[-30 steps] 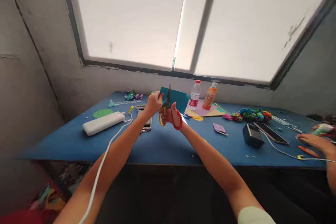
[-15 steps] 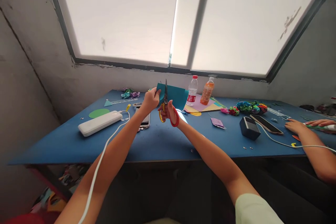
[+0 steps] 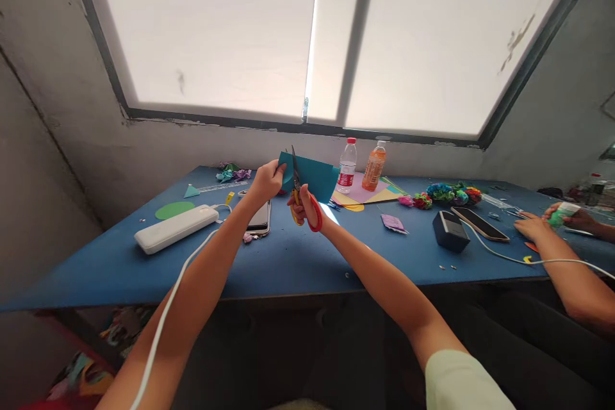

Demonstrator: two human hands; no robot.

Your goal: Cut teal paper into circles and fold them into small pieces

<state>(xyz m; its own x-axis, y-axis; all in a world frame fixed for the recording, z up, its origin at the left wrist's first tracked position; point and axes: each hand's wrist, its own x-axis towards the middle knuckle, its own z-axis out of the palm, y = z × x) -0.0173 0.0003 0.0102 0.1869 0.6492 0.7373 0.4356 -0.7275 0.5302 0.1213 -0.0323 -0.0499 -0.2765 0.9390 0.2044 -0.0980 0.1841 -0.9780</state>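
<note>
Blue table, teal paper in left grip, scissors in right grip

Sleeve: pale green, short, plain, lower right of the frame
Forearms: bare, lower half
Left hand: bare, centre
Right hand: bare, centre

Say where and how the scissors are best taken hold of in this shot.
The scissors are probably best gripped by the red loop and yellow loop, from the near side: the loops sit toward the wearer, while the blades point up and away at the teal paper. The right hand holds them there.
</note>
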